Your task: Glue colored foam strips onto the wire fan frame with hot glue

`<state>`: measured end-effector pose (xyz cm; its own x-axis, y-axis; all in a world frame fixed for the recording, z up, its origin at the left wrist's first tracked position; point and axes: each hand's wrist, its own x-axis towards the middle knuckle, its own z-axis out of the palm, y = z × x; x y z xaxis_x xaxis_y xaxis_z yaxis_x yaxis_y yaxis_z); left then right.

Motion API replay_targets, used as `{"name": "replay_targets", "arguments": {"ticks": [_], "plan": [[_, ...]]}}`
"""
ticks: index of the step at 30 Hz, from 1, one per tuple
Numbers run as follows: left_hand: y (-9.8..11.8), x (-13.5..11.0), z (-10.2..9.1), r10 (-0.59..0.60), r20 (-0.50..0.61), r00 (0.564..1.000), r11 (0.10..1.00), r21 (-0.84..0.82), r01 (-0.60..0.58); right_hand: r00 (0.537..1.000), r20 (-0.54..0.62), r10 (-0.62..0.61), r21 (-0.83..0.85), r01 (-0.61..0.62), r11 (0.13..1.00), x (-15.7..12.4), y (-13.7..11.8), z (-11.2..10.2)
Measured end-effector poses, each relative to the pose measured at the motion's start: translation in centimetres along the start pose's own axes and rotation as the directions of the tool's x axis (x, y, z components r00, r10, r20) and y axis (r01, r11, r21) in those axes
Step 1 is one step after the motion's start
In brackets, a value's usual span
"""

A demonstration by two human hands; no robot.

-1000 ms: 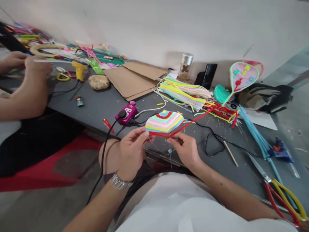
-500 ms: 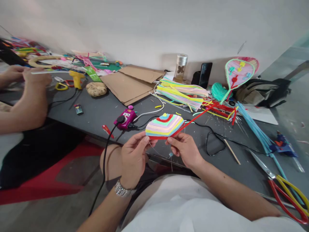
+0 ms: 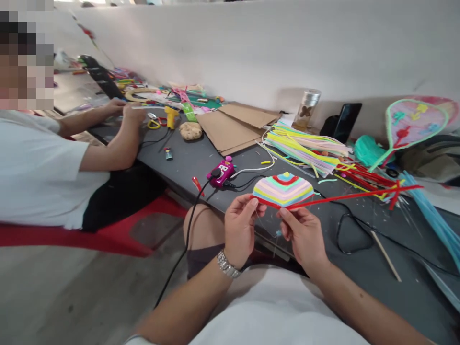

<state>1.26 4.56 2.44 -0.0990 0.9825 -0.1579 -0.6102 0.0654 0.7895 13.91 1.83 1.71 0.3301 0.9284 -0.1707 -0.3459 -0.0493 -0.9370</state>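
A fan-shaped striped pipe-cleaner piece [image 3: 283, 190] is held up in front of me, with bands of red, mint, lilac, yellow and blue. Along its lower edge runs a red pipe cleaner [image 3: 345, 197], whose long free end sticks out to the right. My left hand [image 3: 240, 232] is closed, pinching the left corner between thumb and fingers. At the middle of the lower edge, my right hand [image 3: 304, 235] is closed with the red pipe cleaner between thumb and forefinger. A thin clear thread with a small blue bit dangles between the hands.
Behind lie a purple power socket [image 3: 221, 173], a bundle of pipe cleaners [image 3: 305, 148], cardboard sheets [image 3: 237, 125] and a stone [image 3: 191, 131]. A bottle [image 3: 307, 109] and a phone [image 3: 347, 122] stand near the wall. A co-worker's arms [image 3: 111, 143] rest at left by a yellow glue gun [image 3: 172, 118].
My view has turned left, bringing more of the co-worker in. The red pipe cleaner's free end has swung down from a steep slant to nearly level. Both hands keep hold.
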Motion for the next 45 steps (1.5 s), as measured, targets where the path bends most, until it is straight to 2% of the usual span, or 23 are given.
{"name": "replay_targets", "arguments": {"ticks": [4,9,20,30,38,45], "plan": [[0.4,0.1,0.1,-0.056,-0.024,0.998,0.998,-0.043,0.055,1.000,0.008,0.000,0.001,0.000,1.000,-0.5,0.1,0.2],[0.3,0.2,0.1,-0.067,-0.023,0.998,0.995,-0.070,0.065,1.000,-0.002,-0.031,-0.010,0.031,0.999,-0.9,0.4,0.2],[1.2,-1.1,0.5,-0.175,-0.029,0.984,0.968,-0.186,0.167,0.999,0.009,-0.044,-0.003,0.044,0.999,-0.9,0.6,0.0],[0.5,-0.3,0.1,-0.164,-0.030,0.986,0.974,-0.161,0.157,0.996,0.024,-0.091,-0.035,0.092,0.995,-1.0,0.8,-0.1],[0.0,0.6,0.8,-0.018,-0.075,0.997,0.997,-0.070,0.013,0.992,0.005,-0.123,-0.127,0.123,0.984,-1.4,0.0,0.4],[-0.9,1.4,1.1,0.020,-0.088,0.996,0.997,-0.071,-0.026,0.988,-0.001,-0.156,-0.148,0.154,0.977,-1.6,-0.2,0.5]]}}
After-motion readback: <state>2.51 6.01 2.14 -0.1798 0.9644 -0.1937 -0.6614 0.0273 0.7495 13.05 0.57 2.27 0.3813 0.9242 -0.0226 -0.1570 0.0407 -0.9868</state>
